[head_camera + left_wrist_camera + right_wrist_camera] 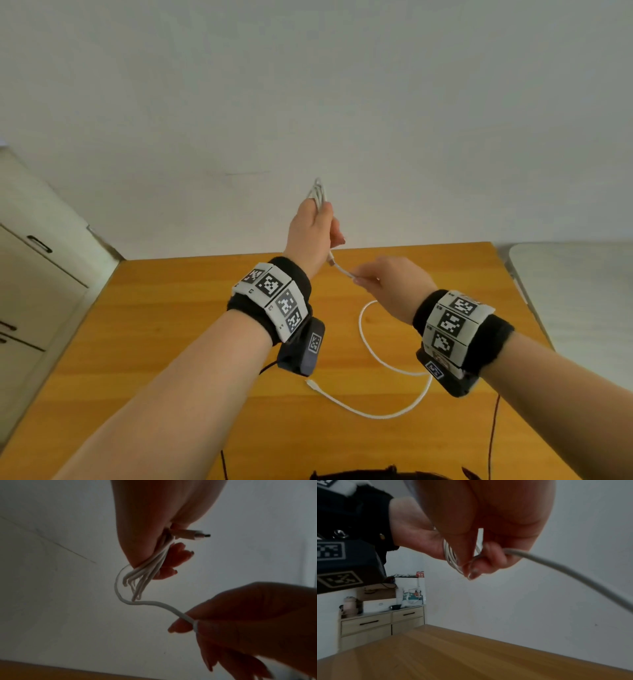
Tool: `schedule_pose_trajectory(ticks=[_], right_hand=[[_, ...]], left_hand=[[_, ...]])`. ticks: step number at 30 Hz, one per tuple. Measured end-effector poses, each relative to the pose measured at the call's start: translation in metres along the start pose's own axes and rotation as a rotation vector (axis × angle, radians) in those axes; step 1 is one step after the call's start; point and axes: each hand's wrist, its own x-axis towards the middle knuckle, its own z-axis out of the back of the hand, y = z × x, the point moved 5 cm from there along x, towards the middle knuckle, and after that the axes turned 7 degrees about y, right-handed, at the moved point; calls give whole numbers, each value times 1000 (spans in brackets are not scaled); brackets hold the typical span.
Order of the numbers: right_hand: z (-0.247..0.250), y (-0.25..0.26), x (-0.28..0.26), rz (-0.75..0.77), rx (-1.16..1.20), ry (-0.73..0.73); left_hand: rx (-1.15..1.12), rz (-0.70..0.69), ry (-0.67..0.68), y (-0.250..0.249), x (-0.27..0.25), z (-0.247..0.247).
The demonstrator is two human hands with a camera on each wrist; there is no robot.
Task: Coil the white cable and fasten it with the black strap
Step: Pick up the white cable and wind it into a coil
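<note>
My left hand (pixel 317 222) is raised above the far edge of the wooden table (pixel 171 342) and grips a bundle of several loops of the white cable (pixel 319 192). In the left wrist view the loops (pixel 145 574) hang from its curled fingers and one plug (pixel 197 534) sticks out sideways. Just right of it and lower, my right hand (pixel 363 279) pinches the cable's free run (pixel 188 619) a short way from the bundle. The rest of the cable (pixel 387 414) curves loosely over the table to its other plug (pixel 311 382). No black strap shows in any view.
A pale cabinet with drawers (pixel 34 274) stands left of the table, with bags and a bottle on top (pixel 412 595). A white surface (pixel 575 291) adjoins the table's right side. Thin dark wires (pixel 493 431) trail from the wrist cameras. A plain wall lies behind.
</note>
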Motion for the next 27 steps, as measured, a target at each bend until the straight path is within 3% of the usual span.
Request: schedule_pose_trajectory(ticks=[4, 14, 19, 24, 27], right_hand=[[-4, 16, 1, 10, 21, 37], [-4, 28, 14, 9, 552, -79], [-11, 30, 19, -23, 543, -131], [-23, 23, 22, -164, 447, -225], [-33, 14, 24, -256, 426, -203]], left_hand=[[152, -3, 87, 10, -7, 2], [388, 70, 271, 39, -16, 18], [356, 101, 328, 50, -24, 23], [186, 192, 244, 54, -22, 32], [180, 213, 239, 56, -19, 38]])
